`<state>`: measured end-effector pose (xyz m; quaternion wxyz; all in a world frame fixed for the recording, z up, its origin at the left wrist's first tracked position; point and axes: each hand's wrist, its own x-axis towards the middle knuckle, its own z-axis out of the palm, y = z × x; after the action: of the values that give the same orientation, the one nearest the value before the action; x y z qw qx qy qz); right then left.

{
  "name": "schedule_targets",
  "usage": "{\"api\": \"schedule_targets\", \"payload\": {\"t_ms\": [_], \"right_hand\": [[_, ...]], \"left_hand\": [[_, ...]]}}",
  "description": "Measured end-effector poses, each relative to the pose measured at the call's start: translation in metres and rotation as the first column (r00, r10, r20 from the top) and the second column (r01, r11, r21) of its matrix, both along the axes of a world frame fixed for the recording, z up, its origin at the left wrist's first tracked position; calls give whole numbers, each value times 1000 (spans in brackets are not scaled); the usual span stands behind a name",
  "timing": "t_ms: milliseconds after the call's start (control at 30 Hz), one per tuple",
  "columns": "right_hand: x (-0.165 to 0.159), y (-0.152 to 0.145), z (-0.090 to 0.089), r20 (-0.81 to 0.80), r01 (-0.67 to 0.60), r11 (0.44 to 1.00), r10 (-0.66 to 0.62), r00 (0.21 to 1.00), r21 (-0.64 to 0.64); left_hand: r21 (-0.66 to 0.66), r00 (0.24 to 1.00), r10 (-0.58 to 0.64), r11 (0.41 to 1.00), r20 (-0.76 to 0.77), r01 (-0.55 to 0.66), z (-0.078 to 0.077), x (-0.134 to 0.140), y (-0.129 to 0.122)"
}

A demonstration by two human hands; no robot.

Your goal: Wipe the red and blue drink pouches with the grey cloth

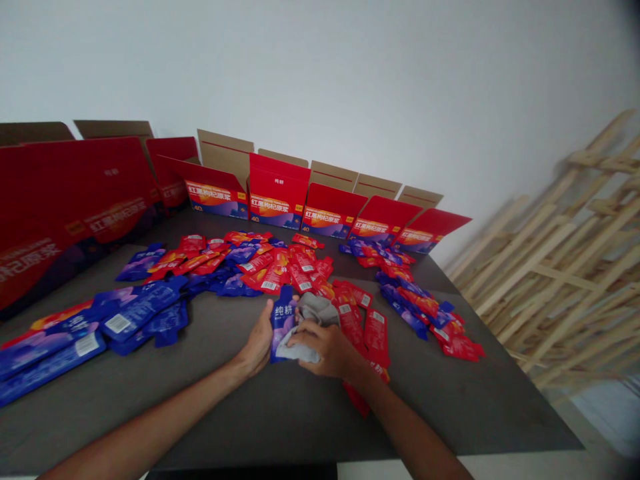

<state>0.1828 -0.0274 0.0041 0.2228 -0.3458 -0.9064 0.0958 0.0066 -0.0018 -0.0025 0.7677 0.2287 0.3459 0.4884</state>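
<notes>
My left hand (259, 341) grips a blue spouted pouch (283, 319) by its left edge, holding it upright above the table. A crumpled grey cloth (320, 310) is bunched in my right hand (323, 348), whose fingers are closed round it. The cloth lies against the right side of the pouch and covers part of its front. Just beyond both hands spreads a heap of red pouches (303, 260) mixed with blue ones. More red pouches (376, 331) lie beside and partly under my right forearm.
Open red cartons (330, 212) line the back of the dark table (215, 400), with larger red cartons (65, 213) at the left. Blue pouches (143, 310) are stacked at left. Another mixed row of pouches (425, 303) runs along the right. Wooden slats (565, 253) stand beyond the right edge.
</notes>
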Motion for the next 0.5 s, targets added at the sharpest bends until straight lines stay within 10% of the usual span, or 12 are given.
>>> {"api": "schedule_targets", "payload": {"t_ms": [500], "right_hand": [[1, 4, -2, -300, 297, 954, -269, 915, 48]], "left_hand": [[277, 958, -20, 956, -286, 102, -21, 7, -11]]}}
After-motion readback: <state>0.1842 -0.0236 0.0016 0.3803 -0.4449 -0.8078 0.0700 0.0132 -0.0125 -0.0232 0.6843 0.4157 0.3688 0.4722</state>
